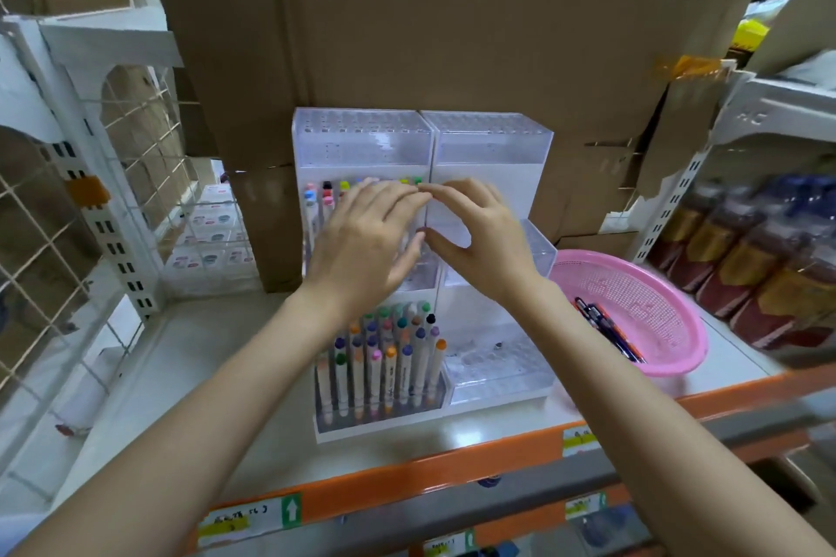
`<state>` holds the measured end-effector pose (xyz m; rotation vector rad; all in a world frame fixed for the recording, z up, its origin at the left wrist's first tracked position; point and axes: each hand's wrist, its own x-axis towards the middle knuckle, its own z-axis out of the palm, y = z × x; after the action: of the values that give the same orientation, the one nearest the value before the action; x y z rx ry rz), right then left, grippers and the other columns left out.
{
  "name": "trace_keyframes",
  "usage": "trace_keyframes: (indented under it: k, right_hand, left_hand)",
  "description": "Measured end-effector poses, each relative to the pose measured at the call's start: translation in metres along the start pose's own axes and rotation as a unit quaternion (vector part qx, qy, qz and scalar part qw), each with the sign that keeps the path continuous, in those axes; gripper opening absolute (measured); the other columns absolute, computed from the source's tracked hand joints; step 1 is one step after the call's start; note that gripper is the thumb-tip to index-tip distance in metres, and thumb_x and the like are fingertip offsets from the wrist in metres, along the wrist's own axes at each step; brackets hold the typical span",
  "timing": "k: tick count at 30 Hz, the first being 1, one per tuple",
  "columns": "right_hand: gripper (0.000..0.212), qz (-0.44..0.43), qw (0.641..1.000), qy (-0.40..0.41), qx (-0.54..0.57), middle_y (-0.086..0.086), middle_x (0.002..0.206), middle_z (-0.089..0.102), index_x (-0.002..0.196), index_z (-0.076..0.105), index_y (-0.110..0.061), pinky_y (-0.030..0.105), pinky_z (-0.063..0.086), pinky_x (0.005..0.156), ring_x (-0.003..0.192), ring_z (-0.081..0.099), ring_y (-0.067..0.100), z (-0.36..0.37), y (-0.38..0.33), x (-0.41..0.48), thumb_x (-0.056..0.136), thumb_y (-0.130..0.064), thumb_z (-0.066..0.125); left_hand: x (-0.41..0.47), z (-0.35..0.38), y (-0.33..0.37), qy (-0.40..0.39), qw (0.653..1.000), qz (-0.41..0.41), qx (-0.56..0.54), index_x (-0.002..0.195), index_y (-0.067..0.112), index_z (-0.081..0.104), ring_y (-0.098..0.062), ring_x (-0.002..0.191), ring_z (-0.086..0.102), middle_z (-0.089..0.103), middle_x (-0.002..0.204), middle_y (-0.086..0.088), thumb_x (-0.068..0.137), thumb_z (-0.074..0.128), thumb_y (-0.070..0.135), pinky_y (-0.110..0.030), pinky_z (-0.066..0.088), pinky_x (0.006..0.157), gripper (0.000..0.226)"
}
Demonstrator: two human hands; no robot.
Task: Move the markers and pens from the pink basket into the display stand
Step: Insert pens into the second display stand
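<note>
A few pens lie in the pink basket, down at its near side. The basket sits on the shelf, just to the right of the display stand. The stand is clear plastic with steps, and it has 2 sides. On the left side, the front step is packed with markers, caps up, and more markers stand in the step behind. The right side looks bare. So I think a big part of the job is done, and the pens in the basket are what is left.

Both hands are up over the middle step. The left hand is flat with straight fingers over the marker caps, holding nothing. The right hand is curved, and its tips meet the left tips. I cannot tell if it holds anything.

Big cardboard boxes stand behind the stand. A white wire rack is off to the left.
</note>
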<state>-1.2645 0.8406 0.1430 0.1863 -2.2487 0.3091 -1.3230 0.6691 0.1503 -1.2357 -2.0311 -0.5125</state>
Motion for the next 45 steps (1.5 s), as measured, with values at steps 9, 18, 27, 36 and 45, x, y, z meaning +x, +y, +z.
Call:
trace_keyframes:
  k: [9, 18, 27, 36, 45]
  right_hand:
    - [0.049, 0.098, 0.986, -0.097, -0.091, 0.005, 0.127, 0.058, 0.132, 0.057, -0.021, 0.042, 0.049, 0.089, 0.115, 0.054, 0.028, -0.062, 0.075, -0.069, 0.086, -0.037, 0.064]
    - [0.057, 0.199, 0.96, -0.183, -0.07, 0.004, 0.139, 0.05, 0.14, 0.048, -0.023, 0.043, 0.047, 0.095, 0.124, 0.048, 0.025, -0.107, 0.159, -0.138, 0.087, -0.032, 0.065]
    - [0.063, 0.269, 0.897, -0.334, -0.107, 0.002, 0.146, 0.039, 0.146, 0.034, -0.03, 0.04, 0.047, 0.096, 0.13, 0.043, 0.024, -0.097, 0.216, -0.166, 0.09, -0.041, 0.058]
    - [0.026, 0.265, 0.881, -0.388, -0.054, 0.005, 0.108, 0.06, 0.106, 0.059, -0.018, 0.034, 0.045, 0.072, 0.097, 0.056, 0.024, -0.075, 0.226, -0.16, 0.09, -0.039, 0.058]
    - [0.034, 0.356, 0.835, -0.416, 0.049, 0.007, 0.089, 0.064, 0.093, 0.062, -0.007, 0.04, 0.046, 0.071, 0.081, 0.058, 0.023, -0.067, 0.229, -0.162, 0.081, -0.037, 0.073]
  left_hand:
    - [0.026, 0.06, 0.089, -0.053, 0.998, 0.02, -0.031, 0.12, 0.008, 0.061, -0.03, 0.102, 0.06, 0.064, 0.115, -0.009, 0.084, 0.047, 0.033, -0.038, 0.037, 0.098, 0.046]
    - [0.052, 0.125, 0.174, -0.146, 0.988, 0.04, -0.031, 0.115, 0.01, 0.064, -0.028, 0.104, 0.061, 0.065, 0.109, -0.008, 0.08, 0.044, 0.035, -0.04, 0.044, 0.097, 0.048]
    - [0.062, 0.192, 0.216, -0.318, 0.948, -0.034, -0.004, 0.123, 0.015, 0.049, -0.026, 0.116, 0.048, 0.052, 0.124, -0.007, 0.09, 0.052, 0.033, -0.038, 0.037, 0.097, 0.038]
    - [0.061, 0.229, 0.22, -0.446, 0.881, -0.158, 0.007, 0.125, 0.016, 0.051, -0.025, 0.101, 0.057, 0.058, 0.117, -0.008, 0.093, 0.049, 0.043, -0.034, 0.042, 0.071, 0.042]
    - [0.06, 0.233, 0.216, -0.475, 0.869, -0.139, 0.014, 0.111, 0.017, 0.055, -0.026, 0.112, 0.043, 0.044, 0.116, -0.008, 0.075, 0.063, 0.064, -0.037, 0.042, 0.087, 0.059]
